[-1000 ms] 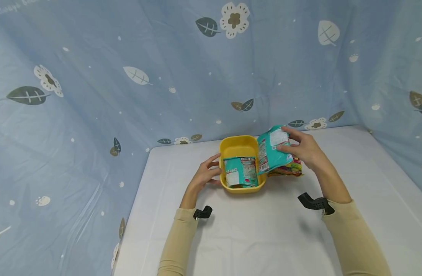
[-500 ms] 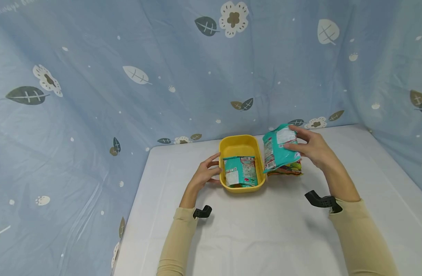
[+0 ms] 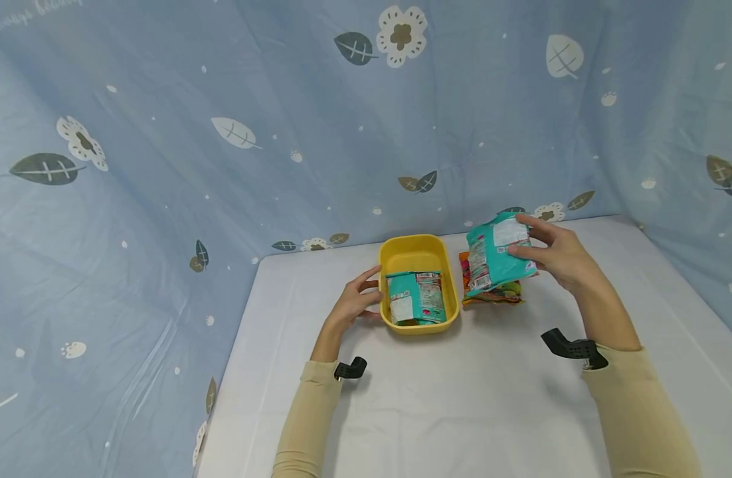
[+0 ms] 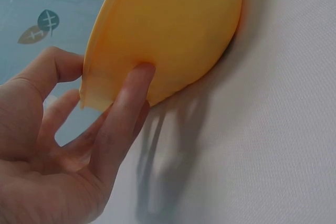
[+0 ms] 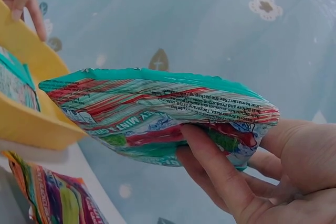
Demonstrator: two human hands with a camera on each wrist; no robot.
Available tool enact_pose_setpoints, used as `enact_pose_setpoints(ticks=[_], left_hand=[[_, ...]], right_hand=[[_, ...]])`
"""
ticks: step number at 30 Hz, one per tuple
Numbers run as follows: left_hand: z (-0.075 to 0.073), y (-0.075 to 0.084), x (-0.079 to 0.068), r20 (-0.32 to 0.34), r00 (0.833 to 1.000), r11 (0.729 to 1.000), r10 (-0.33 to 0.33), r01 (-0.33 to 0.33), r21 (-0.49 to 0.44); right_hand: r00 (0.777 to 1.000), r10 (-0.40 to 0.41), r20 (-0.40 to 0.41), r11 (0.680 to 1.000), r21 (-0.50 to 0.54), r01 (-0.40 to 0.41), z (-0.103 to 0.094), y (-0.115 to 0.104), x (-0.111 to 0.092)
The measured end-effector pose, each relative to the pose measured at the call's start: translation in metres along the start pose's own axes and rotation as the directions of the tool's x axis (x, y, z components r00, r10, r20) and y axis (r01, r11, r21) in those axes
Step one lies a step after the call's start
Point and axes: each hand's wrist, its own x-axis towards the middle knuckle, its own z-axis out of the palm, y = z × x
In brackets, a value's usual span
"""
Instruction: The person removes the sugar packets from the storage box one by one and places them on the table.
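My right hand (image 3: 566,255) pinches a teal candy bag (image 3: 497,252) between thumb and fingers. The bag is raised over a second, multicoloured bag (image 3: 491,293), covering much of it in the head view. From the right wrist, the held bag (image 5: 163,114) shows red-and-white stripes and the word mint. On the left, my left hand (image 3: 354,302) touches the yellow box (image 3: 416,244) from outside. One fingertip rests at the rim and another on the outer wall (image 4: 178,30). Inside the box, a teal bag (image 3: 416,299) lies in the front part.
A white cloth covers the table (image 3: 426,411). Just behind its far edge hangs a blue patterned curtain (image 3: 318,133), which also runs down the left side. The multicoloured bag lies immediately right of the box.
My right hand has carried the teal candy bag rightward, away from the box's rim, uncovering more of the multicoloured bag's left edge. My left hand stays at the box.
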Motion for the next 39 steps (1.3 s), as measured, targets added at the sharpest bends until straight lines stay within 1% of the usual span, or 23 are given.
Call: enact_pose_setpoints(ticks=[10, 13, 23, 32, 39], left_hand=[[0.0, -0.003, 0.002, -0.004, 1.0, 1.0, -0.004, 0.004, -0.012], [-0.001, -0.004, 0.002, -0.005, 1.0, 1.0, -0.009, 0.009, -0.014], [-0.001, -0.002, 0.001, 0.003, 1.0, 1.0, -0.003, 0.003, -0.017], [-0.001, -0.002, 0.003, 0.006, 1.0, 1.0, 0.002, -0.002, -0.014], [0.0, -0.001, 0.001, 0.006, 1.0, 1.0, 0.007, -0.007, -0.01]], right_hand=[[1.0, 0.008, -0.018, 0.998, 0.057, -0.007, -0.01, 0.008, -0.002], [1.0, 0.012, -0.026, 0.999, 0.048, -0.011, -0.013, 0.01, -0.003], [1.0, 0.021, -0.021, 0.998, 0.064, -0.019, -0.025, 0.018, -0.007], [0.999, 0.031, -0.01, 0.998, 0.061, -0.031, -0.034, 0.026, -0.006], [0.999, 0.051, -0.006, 0.998, 0.047, -0.051, -0.039, 0.033, -0.005]])
